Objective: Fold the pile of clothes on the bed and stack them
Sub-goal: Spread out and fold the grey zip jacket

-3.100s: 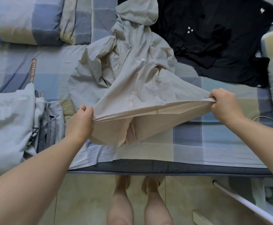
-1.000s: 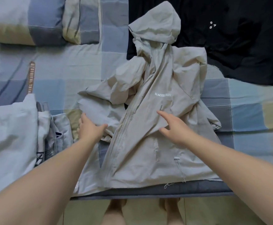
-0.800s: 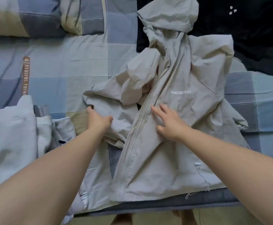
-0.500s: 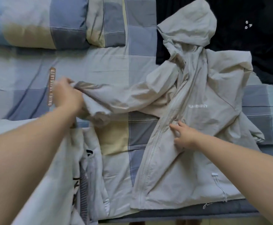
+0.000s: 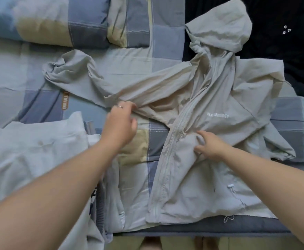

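Note:
A beige hooded zip jacket (image 5: pixel 219 109) lies front-up on the checked bed sheet (image 5: pixel 142 147), hood toward the far side. Its left sleeve (image 5: pixel 79 78) stretches out flat to the left; the left front panel is pulled open, showing the lining. My left hand (image 5: pixel 120 123) is at the sleeve's underarm, fingertips hooked into the fabric, where creases converge. My right hand (image 5: pixel 209 145) presses with spread fingers on the right front panel beside the zip. A stack of folded pale clothes (image 5: pixel 30 150) sits at the near left.
A black garment (image 5: pixel 283 47) lies spread at the far right, partly under the jacket's hood. Checked pillows (image 5: pixel 48 24) line the far left. The mattress edge (image 5: pixel 219 230) runs along the bottom, with floor and my feet below.
My left hand drew the sleeve out to the left, laid it flat, then came back to the underarm. The right hand stayed pressing on the front panel.

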Demonstrator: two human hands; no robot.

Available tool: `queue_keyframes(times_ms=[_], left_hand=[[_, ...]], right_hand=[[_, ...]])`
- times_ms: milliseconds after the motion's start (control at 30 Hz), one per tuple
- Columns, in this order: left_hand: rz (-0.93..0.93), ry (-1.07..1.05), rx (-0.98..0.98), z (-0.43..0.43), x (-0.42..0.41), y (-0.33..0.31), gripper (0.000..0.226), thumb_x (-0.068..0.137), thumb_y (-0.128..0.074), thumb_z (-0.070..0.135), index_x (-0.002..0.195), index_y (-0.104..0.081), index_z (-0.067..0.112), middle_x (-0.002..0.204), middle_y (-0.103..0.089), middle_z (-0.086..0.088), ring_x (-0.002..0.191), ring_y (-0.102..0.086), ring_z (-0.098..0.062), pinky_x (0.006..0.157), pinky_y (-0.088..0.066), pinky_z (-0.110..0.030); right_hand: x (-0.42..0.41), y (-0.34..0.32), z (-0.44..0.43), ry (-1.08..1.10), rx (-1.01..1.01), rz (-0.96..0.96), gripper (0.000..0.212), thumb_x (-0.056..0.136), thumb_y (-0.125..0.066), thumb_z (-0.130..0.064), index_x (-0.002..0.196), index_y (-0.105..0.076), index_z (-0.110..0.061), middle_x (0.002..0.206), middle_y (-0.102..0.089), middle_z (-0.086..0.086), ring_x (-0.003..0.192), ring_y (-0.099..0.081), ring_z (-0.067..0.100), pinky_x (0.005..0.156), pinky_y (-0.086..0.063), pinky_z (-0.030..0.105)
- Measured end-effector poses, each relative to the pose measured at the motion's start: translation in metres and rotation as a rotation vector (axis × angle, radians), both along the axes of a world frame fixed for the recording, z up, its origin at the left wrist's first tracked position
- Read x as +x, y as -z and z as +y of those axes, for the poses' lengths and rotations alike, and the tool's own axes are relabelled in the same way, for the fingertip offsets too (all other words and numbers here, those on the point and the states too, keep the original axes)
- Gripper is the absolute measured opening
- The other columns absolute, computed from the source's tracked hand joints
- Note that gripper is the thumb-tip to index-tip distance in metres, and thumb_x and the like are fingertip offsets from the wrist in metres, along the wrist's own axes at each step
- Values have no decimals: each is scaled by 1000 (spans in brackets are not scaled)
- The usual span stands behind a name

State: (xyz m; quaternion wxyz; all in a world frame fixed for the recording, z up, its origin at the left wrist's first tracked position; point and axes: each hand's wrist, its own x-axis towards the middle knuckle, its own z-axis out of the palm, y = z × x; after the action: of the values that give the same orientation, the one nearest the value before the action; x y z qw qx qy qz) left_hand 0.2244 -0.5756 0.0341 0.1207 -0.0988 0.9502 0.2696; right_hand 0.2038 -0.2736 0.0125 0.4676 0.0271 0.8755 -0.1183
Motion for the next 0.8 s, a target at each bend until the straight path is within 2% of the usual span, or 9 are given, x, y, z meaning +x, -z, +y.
queue_keyframes(times_ms=[100,167,267,367,467,533,633,700,800], left_hand=[[-501,-22,328,72,52,29,69,89,-74,33,146,-41,12,144,-52,-8,131,-51,-26,109,-41,-38],[-685,-164,486,104,81,47,73,81,-81,37,140,-43,14,134,-60,-3,120,-60,-21,102,-47,-35],[-704,-264,473,135,116,64,51,78,-81,33,120,-57,17,119,-68,-2,106,-65,-23,92,-53,-37],[-601,-201,391,158,140,48,46,85,-70,29,129,-59,24,124,-68,-1,115,-62,-25,94,-50,-34],[-522,199,397,183,156,11,44,89,-68,34,128,-49,30,122,-65,0,117,-59,-28,91,-48,-37],[-554,459,348,208,167,-14,51,90,-66,39,132,-39,37,129,-59,-1,119,-56,-30,92,-47,-40],[-611,599,263,249,176,-39,82,92,-63,43,154,-10,48,140,-49,-2,123,-52,-28,100,-45,-41],[-694,547,348,277,176,-47,77,94,-62,45,156,-17,45,142,-51,-2,123,-54,-24,102,-44,-36],[-824,188,595,309,179,-34,47,97,-59,48,140,-53,32,131,-63,-1,105,-65,-19,96,-50,-31]], right_hand=[[11,5,17,100,4,5,71,94,-65,-32,154,-33,-13,155,-41,13,132,-51,32,98,-40,29],[19,8,27,145,-32,-11,67,96,-62,-33,154,-34,-14,154,-44,8,125,-58,31,90,-41,26],[36,14,51,190,-85,-6,61,97,-61,-37,151,-41,-17,150,-50,8,133,-52,25,102,-39,28],[60,6,68,336,-210,-17,46,99,-58,-36,141,-52,-17,135,-61,11,124,-57,26,89,-41,23],[80,-18,77,741,-444,-195,47,97,-56,-52,134,-58,-23,135,-61,16,120,-60,32,102,-44,35],[92,-29,88,883,-513,-306,52,82,-65,-66,120,-61,-31,128,-66,5,110,-65,24,93,-51,41],[108,-34,111,833,-480,-149,22,88,-74,-29,105,-66,-19,107,-72,4,88,-68,18,70,-56,31],[110,-32,136,851,-399,-4,9,90,-66,-11,96,-68,-17,102,-73,10,88,-69,24,79,-59,39],[104,-36,175,943,-338,55,12,93,-62,-13,103,-68,-12,100,-71,11,90,-66,29,78,-58,42]])
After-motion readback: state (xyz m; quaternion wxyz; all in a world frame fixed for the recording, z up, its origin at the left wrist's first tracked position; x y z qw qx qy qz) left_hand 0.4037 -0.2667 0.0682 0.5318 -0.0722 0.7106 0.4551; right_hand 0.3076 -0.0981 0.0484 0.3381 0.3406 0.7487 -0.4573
